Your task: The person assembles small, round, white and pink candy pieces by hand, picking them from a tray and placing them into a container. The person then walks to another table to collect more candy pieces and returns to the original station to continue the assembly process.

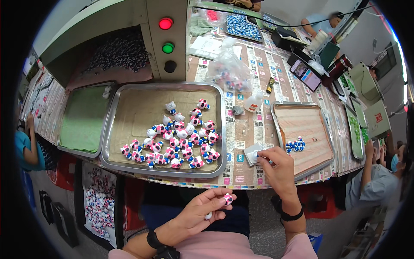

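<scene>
My left hand (199,212) is curled in front of my body, its thumb and fingers around a small pink-and-white cat figurine head (228,199). Lower in the same palm shows a rounded white piece (208,215). Over at the table edge, my right hand (278,167) pinches a small blue piece (271,162), mostly covered by the fingers. Its fingertips are at a small white pad (251,155). Right of that hand, blue-and-white figurine bodies (296,145) lie in a paper-lined tray (325,118). Many cat figurines (183,142) stand and lie in the large metal tray (164,172).
A white bottle (253,102), a dark lump (237,111) and a small black-and-yellow tube (270,85) stand behind the pad. Farther back are a plastic bag (230,71) and a phone (305,74). A machine (168,26) with lit buttons borders the left. Co-workers sit at both sides.
</scene>
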